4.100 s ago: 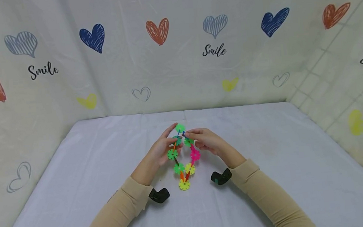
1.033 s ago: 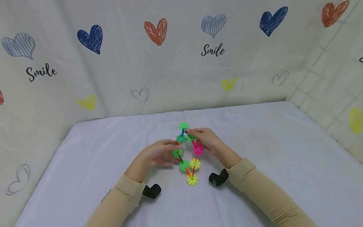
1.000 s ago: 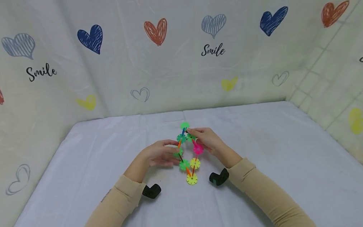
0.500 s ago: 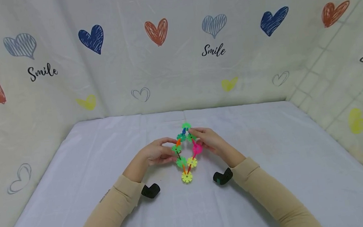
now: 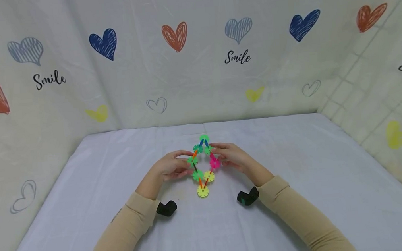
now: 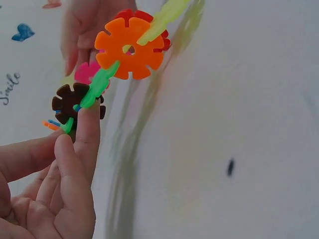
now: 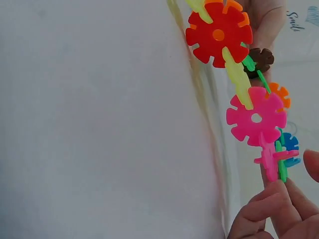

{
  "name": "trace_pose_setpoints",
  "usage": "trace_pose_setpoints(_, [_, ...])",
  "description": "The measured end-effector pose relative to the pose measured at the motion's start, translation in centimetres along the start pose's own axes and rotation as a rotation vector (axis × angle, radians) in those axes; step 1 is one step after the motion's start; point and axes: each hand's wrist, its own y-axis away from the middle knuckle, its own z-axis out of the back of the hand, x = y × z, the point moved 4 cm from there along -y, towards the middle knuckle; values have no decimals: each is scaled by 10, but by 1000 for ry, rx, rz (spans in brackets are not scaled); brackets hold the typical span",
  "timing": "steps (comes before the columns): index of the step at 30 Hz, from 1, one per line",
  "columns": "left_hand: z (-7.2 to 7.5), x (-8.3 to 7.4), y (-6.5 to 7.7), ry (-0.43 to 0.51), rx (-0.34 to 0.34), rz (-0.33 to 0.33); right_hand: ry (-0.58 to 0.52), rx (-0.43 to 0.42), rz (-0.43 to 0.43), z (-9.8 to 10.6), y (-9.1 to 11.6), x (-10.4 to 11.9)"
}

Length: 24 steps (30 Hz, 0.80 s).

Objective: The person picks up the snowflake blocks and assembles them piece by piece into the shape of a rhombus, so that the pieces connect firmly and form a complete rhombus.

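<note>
A ring of interlocking discs, notched plastic pieces in yellow, green, pink, orange, red and brown, is held between both hands in the head view. My left hand pinches its left side; in the left wrist view the fingertips meet around a green disc beside the brown disc. From the right, my right hand has its fingertips at the green and pink discs. The right wrist view shows fingers at the lower end of a pink piece, with one fingertip apart. Blue discs join near the far end.
A white cloth covers the table. Behind it hangs a pale backdrop printed with hearts and "Smile". A black wrist-camera mount sits by the left cuff, another black mount by the right.
Compared with earlier, the ring's near end has moved away from me and slightly left. The left hand has come down from the far end to the left side. The right fingers have loosened somewhat.
</note>
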Motion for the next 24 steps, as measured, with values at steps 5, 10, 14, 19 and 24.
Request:
trace_pose_setpoints(5, [4, -2, -2, -15, -40, 9, 3, -13, 2, 3, 0, -1])
trace_pose_setpoints(10, [10, -2, -4, 32, -102, 24, -33, 24, 5, 2, 1, -2])
trace_pose_setpoints(14, [12, -3, -8, 55, -114, 17, -49, 18, 1, 0, -1, -1])
trace_pose_setpoints(19, [14, -3, -14, 53, -123, 3, -68, 8, -14, 2, -10, -1])
trace_pose_setpoints(24, [19, 0, -20, 44, -150, 13, -74, 16, -48, 4, -16, -2])
